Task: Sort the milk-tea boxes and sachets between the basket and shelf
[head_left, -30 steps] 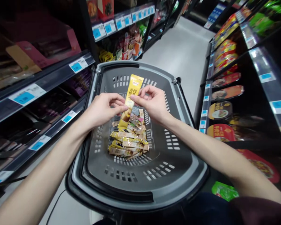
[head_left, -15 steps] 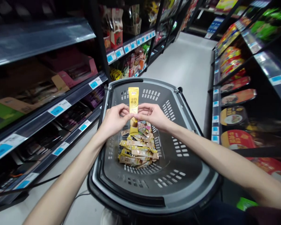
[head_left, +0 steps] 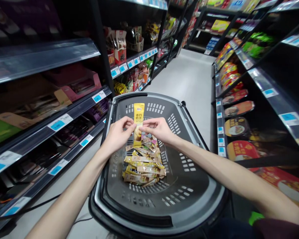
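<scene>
Upright over the basket is a slim yellow milk tea sachet [head_left: 139, 111], its printed front facing me. My left hand [head_left: 119, 132] pinches its left edge between thumb and fingers. On the opposite edge, my right hand [head_left: 159, 129] grips it the same way, the two thumbs close together across the lower half. Below my hands, a pile of yellow and tan stick sachets [head_left: 144, 169] lies inside the grey shopping basket [head_left: 201, 199]. Part of the pile's far end is hidden behind the held sachet and my hands.
Dark shelves with price tags [head_left: 58, 124] run along the left, holding boxes and packets. Shelves on the right carry bowl-shaped food tubs [head_left: 241, 151] and red packs. A pale aisle floor [head_left: 184, 73] stretches ahead. A black cable [head_left: 47, 200] crosses at lower left.
My view has tilted up slightly, so basket and hands sit lower and a little left in the picture. Both hands keep hold of the sachet, with the right fingers shifted slightly over its front.
</scene>
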The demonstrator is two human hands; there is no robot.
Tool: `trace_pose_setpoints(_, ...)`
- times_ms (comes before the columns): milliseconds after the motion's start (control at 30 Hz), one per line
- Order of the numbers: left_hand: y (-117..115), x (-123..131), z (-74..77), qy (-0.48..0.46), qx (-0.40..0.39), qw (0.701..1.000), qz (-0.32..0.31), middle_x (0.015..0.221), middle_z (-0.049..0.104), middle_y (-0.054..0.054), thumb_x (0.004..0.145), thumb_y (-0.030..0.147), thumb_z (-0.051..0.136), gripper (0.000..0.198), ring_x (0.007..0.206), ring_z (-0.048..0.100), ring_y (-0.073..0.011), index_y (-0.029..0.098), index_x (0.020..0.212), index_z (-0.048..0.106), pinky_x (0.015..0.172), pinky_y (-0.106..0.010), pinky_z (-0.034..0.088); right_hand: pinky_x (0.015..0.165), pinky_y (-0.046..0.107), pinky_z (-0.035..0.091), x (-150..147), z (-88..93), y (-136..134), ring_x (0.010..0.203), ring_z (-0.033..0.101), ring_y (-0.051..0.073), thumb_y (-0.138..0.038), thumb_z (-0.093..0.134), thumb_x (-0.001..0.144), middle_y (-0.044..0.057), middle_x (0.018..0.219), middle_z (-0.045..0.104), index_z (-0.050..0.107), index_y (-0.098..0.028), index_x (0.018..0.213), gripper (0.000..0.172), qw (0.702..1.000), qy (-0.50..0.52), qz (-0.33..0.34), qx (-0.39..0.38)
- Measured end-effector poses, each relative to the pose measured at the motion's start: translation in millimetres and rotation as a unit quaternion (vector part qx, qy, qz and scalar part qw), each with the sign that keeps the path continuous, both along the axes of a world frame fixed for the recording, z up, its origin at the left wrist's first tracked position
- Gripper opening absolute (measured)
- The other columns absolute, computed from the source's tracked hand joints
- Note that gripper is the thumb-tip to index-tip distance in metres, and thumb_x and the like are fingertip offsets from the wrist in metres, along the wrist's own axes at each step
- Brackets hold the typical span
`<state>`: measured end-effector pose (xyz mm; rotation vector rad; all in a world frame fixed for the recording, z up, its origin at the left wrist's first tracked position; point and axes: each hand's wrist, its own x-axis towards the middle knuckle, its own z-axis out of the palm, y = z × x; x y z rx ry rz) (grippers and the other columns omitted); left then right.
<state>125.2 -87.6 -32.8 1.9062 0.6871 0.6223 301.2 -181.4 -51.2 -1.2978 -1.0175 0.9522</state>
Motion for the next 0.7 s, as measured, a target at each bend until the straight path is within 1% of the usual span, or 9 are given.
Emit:
trace_pose_setpoints(167, -2.9, -3.1, 3.1, 0.003, -0.016, 1.0, -0.006, 0.083, 0.067, -0.004, 0.088, 0.044, 0.06, 0.026, 0.078, 0.064, -0.0185, 0.018, 0.089, 0.062, 0.068, -0.031, 0.058, 0.056, 0.025, 0.058, -5.1, 6.9, -0.8, 0.066, 0.068, 0.015, -0.041, 0.094, 0.058, 0.004, 0.076, 0.075, 0.077, -0.017, 0.084, 0.039, 0.999, 0.043, -0.003, -0.019)
trace_pose_setpoints(300, -4.7, -3.3, 5.7, 0.006, -0.024, 1.0, -0.006, 0.084, 0.067, -0.004, 0.087, 0.045, 0.061, 0.027, 0.077, 0.064, -0.0181, 0.018, 0.089, 0.061, 0.069, -0.031, 0.058, 0.054, 0.026, 0.057, -5.1, 8.4, -1.4, 0.064, 0.067, 0.015, -0.045, 0.092, 0.062, 0.004, 0.076, 0.074, 0.078, -0.017, 0.085, 0.038, 1.0, 0.03, -0.004, -0.008)
trace_pose_setpoints(433, -4.6, -2.3, 5.1, -0.008, -0.047, 0.999, -0.002, 0.084, 0.066, -0.003, 0.088, 0.048, 0.06, 0.03, 0.079, 0.065, -0.0182, 0.019, 0.094, 0.061, 0.069, -0.031, 0.059, 0.053, 0.027, 0.056, -2.3, 8.6, -1.9, 0.061, 0.064, 0.014, -0.048, 0.09, 0.064, 0.004, 0.074, 0.073, 0.079, -0.017, 0.085, 0.039, 1.0, 0.017, -0.002, -0.008)
trace_pose_setpoints(500, -4.2, -2.1, 4.2, -0.012, -0.05, 0.999, -0.005, 0.084, 0.067, -0.004, 0.089, 0.047, 0.06, 0.03, 0.079, 0.065, -0.0183, 0.018, 0.096, 0.061, 0.07, -0.032, 0.059, 0.054, 0.027, 0.056, -1.6, 8.8, -2.3, 0.059, 0.063, 0.014, -0.047, 0.09, 0.064, 0.004, 0.073, 0.073, 0.079, -0.017, 0.084, 0.038, 1.0, 0.016, 0.001, -0.013)
trace_pose_setpoints(633, -3.5, -2.9, 3.2, 0.0, -0.025, 1.0, -0.007, 0.087, 0.067, -0.004, 0.09, 0.044, 0.06, 0.027, 0.079, 0.064, -0.017, 0.018, 0.095, 0.062, 0.07, -0.03, 0.059, 0.053, 0.027, 0.055, -1.3, 8.2, -2.4, 0.055, 0.062, 0.013, -0.041, 0.091, 0.065, 0.004, 0.069, 0.072, 0.078, -0.016, 0.082, 0.033, 1.0, 0.015, 0.006, -0.021)
trace_pose_setpoints(700, -3.5, -3.5, 3.6, 0.009, -0.014, 1.0, -0.005, 0.087, 0.067, -0.004, 0.091, 0.043, 0.059, 0.026, 0.079, 0.064, -0.0165, 0.018, 0.094, 0.062, 0.069, -0.029, 0.059, 0.054, 0.026, 0.055, -1.3, 7.5, -1.9, 0.057, 0.063, 0.013, -0.039, 0.092, 0.064, 0.004, 0.07, 0.072, 0.078, -0.015, 0.083, 0.033, 0.999, 0.018, 0.01, -0.024)
